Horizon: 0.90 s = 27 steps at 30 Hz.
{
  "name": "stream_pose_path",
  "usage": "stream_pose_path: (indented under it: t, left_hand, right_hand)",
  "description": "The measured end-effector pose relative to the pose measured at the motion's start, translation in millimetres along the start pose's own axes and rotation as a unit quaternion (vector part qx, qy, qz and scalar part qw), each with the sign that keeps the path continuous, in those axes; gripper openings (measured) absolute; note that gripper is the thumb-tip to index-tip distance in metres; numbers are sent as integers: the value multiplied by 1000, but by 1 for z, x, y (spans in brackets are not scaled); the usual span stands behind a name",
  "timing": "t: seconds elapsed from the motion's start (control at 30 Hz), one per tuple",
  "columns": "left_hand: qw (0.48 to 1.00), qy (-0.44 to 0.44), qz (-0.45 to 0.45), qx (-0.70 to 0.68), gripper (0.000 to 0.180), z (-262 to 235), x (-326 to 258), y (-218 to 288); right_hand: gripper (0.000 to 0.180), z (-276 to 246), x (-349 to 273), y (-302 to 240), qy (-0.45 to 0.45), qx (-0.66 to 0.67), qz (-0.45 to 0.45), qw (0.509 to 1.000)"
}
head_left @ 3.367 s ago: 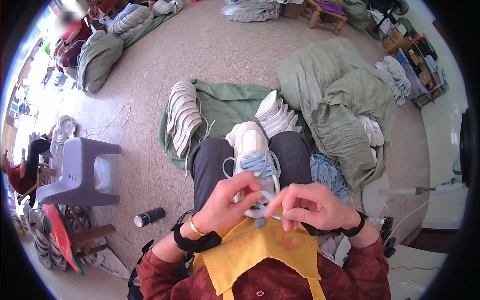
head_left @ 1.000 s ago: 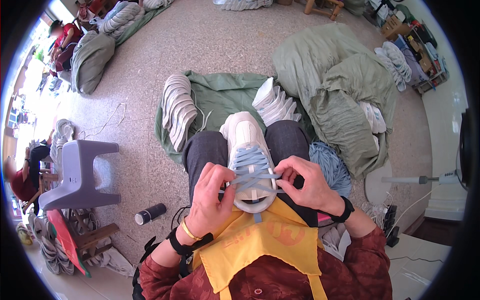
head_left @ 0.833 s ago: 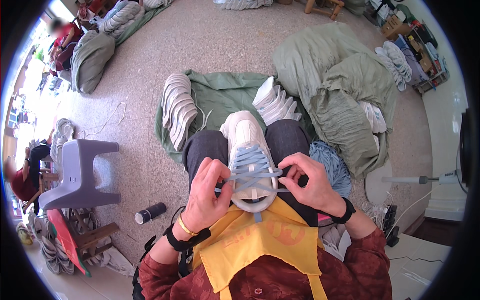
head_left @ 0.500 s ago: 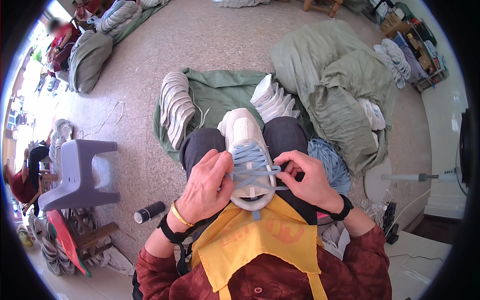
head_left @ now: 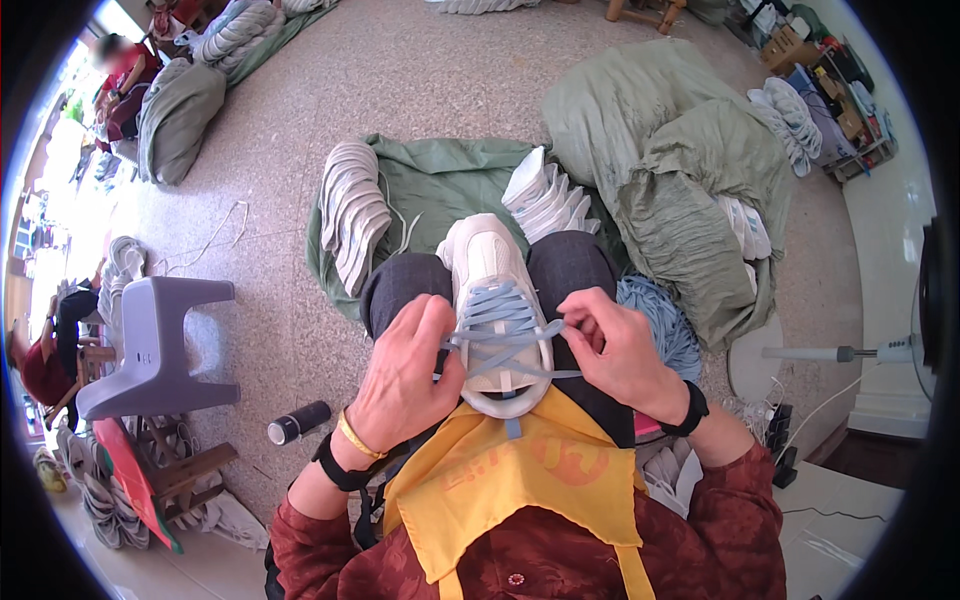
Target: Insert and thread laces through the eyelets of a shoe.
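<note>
A white sneaker [head_left: 484,248] rests between my knees, toe pointing away from me, its heel collar near my yellow apron [head_left: 510,470]. Light blue lace [head_left: 500,306] crosses its tongue in several rows. On the left side of the shoe, my left hand [head_left: 408,362] is closed with the lace at its fingertips. My right hand [head_left: 622,352], at the opposite side, pinches a small loop of the same lace between thumb and forefinger. Lace strands stretch across the lower tongue between both hands. The left fingertips are partly hidden by the hand itself.
Stacked white shoe parts [head_left: 355,215] and more white shoes [head_left: 545,195] lie on a green sheet [head_left: 450,170]. A bundle of blue laces [head_left: 662,325] sits by my right knee, below a big green sack [head_left: 660,130]. Left are a grey plastic chair [head_left: 150,350], a black cylinder [head_left: 298,424] and co-workers.
My right hand has moved slightly right and up with the lace loop, and my left hand slightly left. The lace between them is drawn out straighter across the tongue.
</note>
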<state>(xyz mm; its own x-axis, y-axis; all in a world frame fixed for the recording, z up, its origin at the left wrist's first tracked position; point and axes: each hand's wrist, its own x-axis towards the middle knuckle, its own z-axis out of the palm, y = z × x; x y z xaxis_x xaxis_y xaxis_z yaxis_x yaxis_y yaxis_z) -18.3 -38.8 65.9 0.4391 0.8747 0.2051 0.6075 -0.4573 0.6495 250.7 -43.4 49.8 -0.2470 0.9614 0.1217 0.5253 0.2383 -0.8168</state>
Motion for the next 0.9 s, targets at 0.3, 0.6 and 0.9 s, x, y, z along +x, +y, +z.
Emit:
stream_pose_path:
  t: [0.3, 0.6, 0.9]
  left_hand:
    - [983, 48, -92, -150, 36, 5, -46, -4]
    - [1000, 13, 6, 14, 19, -4, -49, -7]
    - [997, -9, 41, 61, 17, -12, -48, -11]
  right_hand:
    - [22, -8, -39, -3, -91, -66, -29, 993]
    - [15, -21, -23, -14, 14, -98, -111, 989]
    - [15, -30, -30, 2, -14, -120, -105, 987]
